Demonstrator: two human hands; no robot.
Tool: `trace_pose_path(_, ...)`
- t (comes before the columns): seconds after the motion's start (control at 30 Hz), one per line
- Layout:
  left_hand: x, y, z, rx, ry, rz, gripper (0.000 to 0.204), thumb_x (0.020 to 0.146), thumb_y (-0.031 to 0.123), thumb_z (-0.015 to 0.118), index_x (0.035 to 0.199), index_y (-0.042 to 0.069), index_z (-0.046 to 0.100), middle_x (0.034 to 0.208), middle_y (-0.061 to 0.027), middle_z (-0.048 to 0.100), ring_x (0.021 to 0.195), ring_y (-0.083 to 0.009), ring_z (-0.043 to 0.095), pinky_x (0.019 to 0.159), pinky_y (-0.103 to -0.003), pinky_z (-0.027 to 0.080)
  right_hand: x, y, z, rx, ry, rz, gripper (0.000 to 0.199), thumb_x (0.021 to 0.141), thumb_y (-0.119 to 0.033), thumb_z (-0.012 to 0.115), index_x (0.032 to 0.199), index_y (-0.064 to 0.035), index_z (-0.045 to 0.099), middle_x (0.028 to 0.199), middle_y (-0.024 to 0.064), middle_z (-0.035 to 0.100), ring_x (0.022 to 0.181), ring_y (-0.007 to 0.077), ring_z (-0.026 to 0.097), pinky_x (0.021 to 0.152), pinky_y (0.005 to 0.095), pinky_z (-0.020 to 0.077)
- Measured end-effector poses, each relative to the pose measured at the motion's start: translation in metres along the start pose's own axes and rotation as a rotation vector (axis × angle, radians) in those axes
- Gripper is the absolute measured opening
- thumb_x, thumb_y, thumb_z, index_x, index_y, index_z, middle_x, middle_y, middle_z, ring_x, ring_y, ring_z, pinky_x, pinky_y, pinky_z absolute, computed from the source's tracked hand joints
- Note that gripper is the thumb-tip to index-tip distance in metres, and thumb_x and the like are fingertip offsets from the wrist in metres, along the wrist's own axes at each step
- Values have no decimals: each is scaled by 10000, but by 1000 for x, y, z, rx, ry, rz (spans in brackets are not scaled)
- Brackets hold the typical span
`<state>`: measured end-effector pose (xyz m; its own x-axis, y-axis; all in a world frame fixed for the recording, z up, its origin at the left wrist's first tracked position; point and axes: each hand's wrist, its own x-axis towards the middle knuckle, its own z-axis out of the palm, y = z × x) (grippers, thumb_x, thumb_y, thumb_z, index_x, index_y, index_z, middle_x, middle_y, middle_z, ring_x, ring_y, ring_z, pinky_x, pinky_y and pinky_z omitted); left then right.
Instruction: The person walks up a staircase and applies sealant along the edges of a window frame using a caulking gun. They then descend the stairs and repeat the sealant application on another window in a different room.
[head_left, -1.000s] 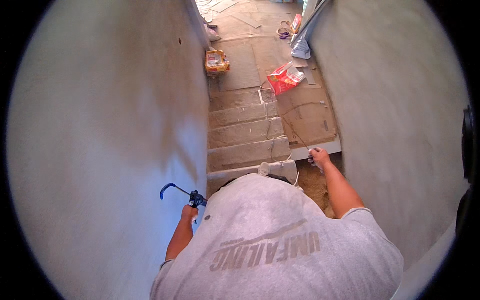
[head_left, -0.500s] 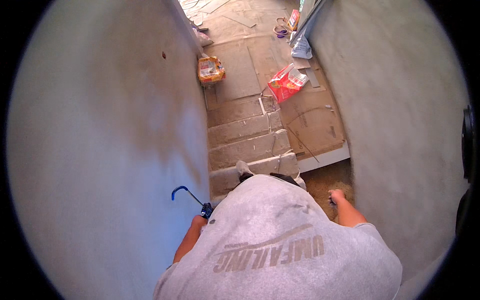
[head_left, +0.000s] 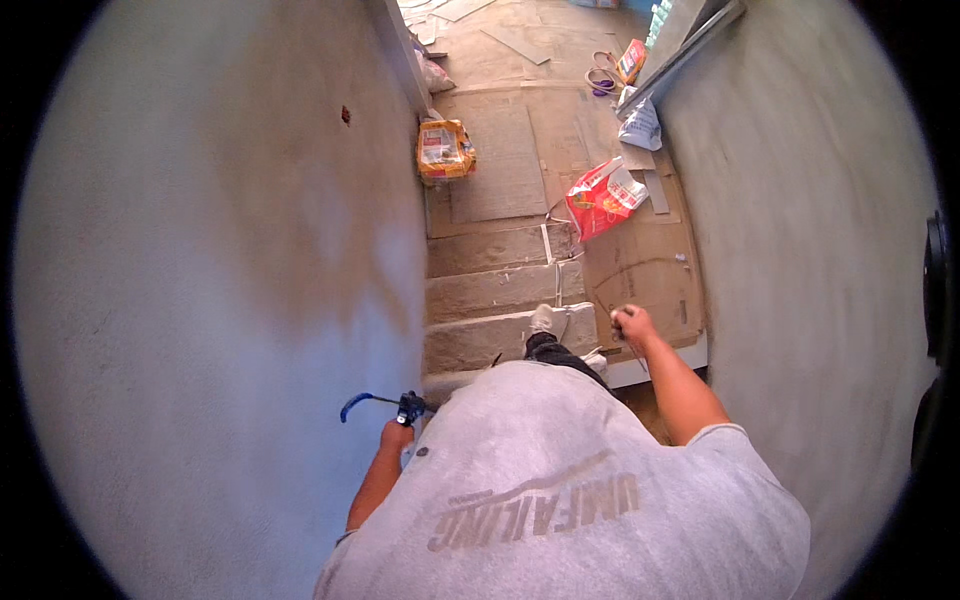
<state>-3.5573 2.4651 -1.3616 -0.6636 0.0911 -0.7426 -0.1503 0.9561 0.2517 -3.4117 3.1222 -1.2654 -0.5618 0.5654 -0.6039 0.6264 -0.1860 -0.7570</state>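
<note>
One blue hooked tool [head_left: 385, 403] is gripped in the left hand [head_left: 397, 434], low at the person's left side and close to the grey plastered wall [head_left: 200, 300]. Its long axis runs roughly level across the view; the dark grip end sits above the fist, and the thin blue end points toward the left wall, curving down at its tip. Whether the tip touches the wall cannot be told.

The right hand [head_left: 634, 325] is clenched, held out ahead over the sheet of cardboard [head_left: 645, 275] on the floor. Something small and thin appears between its fingers, too small to identify.

Below the grey shirt [head_left: 560, 500], one light shoe [head_left: 547, 321] stands on the upper of the rough concrete steps [head_left: 490, 290].

Further out on the floor:
- an orange bag [head_left: 445, 150] against the foot of the left wall, contents not visible;
- a red-and-white bag [head_left: 603, 196], lying crumpled, contents not visible;
- a whitish sack [head_left: 640, 127] near the right wall [head_left: 800, 250];
- a purple coil [head_left: 600, 78] beyond it.
</note>
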Motion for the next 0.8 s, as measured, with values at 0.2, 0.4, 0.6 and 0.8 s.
trace_pose_path(0.2,149,82,3,29,-1,-141,355,739,249,679,978,-2,760,1026,-269,739,991,-432,721,865,-498,567,202,-65,-14,-18,26,-2,149,942,-221,690,975,-79,659,799,26,653,653,155,638,561,332,511)
trace_pose_path(0.4,308,213,-10,192,-102,74,419,753,353,710,992,14,769,1044,-264,738,1000,-424,724,844,-499,574,383,22,-175,-363,410,45,248,948,-291,651,947,-45,686,885,105,693,687,242,670,598,423,540)
trace_pose_path(0.6,426,272,-57,198,-108,-37,417,763,347,717,993,3,766,1045,-269,736,1008,-432,720,844,-500,573,377,60,-130,-170,337,605,303,914,-270,642,1040,1,686,869,220,706,670,332,699,552,504,520)
trace_pose_path(0.8,598,360,-92,178,-96,-10,415,772,341,724,995,-8,763,1046,-274,734,1016,-440,716,844,-500,571,505,-9,-55,351,419,575,193,948,-233,651,1064,-81,632,762,104,635,568,247,621,469,405,495)
